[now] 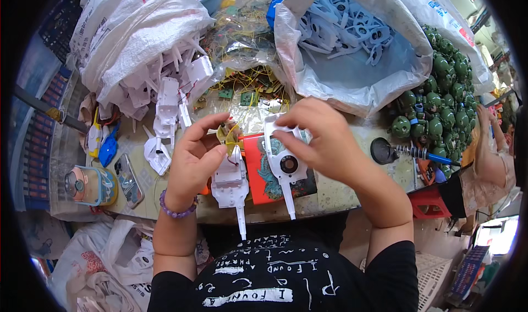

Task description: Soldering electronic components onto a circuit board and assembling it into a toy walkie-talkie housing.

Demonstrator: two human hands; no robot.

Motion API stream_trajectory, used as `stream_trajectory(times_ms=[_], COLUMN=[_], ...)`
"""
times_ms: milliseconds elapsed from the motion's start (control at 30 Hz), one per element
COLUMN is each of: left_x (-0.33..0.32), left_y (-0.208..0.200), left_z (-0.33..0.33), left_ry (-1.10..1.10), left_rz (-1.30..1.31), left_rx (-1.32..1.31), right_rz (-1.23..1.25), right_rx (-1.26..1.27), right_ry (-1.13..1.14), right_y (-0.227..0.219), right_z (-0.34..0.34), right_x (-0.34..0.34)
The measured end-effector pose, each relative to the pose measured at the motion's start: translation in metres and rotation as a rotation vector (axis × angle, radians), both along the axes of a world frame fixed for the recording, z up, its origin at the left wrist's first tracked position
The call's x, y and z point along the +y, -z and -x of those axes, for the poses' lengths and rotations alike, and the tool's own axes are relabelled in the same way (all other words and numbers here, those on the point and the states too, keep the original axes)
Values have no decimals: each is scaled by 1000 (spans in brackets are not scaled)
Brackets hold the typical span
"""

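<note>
Thumb and fingers of my left hand curl around the upper end of a white plastic shell half, its inner side up and its narrow stem pointing toward me. By those fingertips is a small circuit board with yellow wires; what carries it is partly hidden. My right hand is closed on the upper frame of a second white shell half, which has a round black dial. This one is over a red and dark patterned box. A purple bead bracelet circles my left wrist.
White shell parts spill from a woven sack. Wired circuit boards fill a clear bag. At right stand an open sack of pale parts, green round pieces and a soldering iron. A phone lies left.
</note>
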State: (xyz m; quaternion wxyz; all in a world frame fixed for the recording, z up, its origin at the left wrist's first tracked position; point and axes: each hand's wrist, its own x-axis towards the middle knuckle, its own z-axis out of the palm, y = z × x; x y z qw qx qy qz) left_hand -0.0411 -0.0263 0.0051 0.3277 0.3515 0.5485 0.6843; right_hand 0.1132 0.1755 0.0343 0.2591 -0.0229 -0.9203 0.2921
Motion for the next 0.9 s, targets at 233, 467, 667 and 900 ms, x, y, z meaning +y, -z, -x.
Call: stream_trajectory(times_ms=[233, 467, 667, 900], left_x=[-9, -22, -19, -15], left_y=[6, 14, 6, -3], left_z=[5, 5, -9, -9], left_ry=[-80, -111, -63, -74], left_rz=[-46, -18, 5, 103], left_rx=[87, 108, 245, 295], right_rz=[-154, 731, 1163, 1165], right_rx=[-145, -410, -372, -338], right_ry=[-202, -179, -210, -270], right_y=[6, -14, -19, -26], right_z=[42, 31, 36, 38], right_x=[-31, -16, -7, -8])
